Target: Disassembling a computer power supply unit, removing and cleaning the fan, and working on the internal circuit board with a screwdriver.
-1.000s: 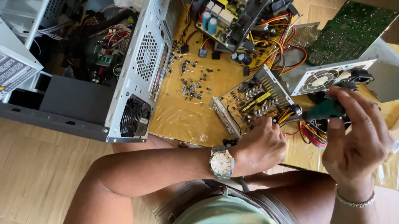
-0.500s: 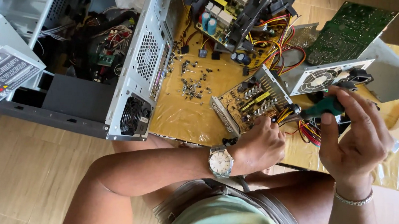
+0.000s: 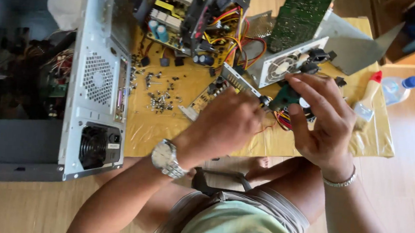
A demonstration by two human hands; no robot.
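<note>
My left hand [image 3: 229,125] covers most of the small circuit board [image 3: 208,93], so my grip on it is hidden; its long axis runs from lower left to upper right over the yellow sheet [image 3: 177,124]. My right hand [image 3: 322,118] pinches a green-handled tool [image 3: 284,95], tip toward the board. Behind lie a grey power-supply casing [image 3: 291,61] and loose screws [image 3: 159,98]; the computer case [image 3: 99,78] is cut off at left.
</note>
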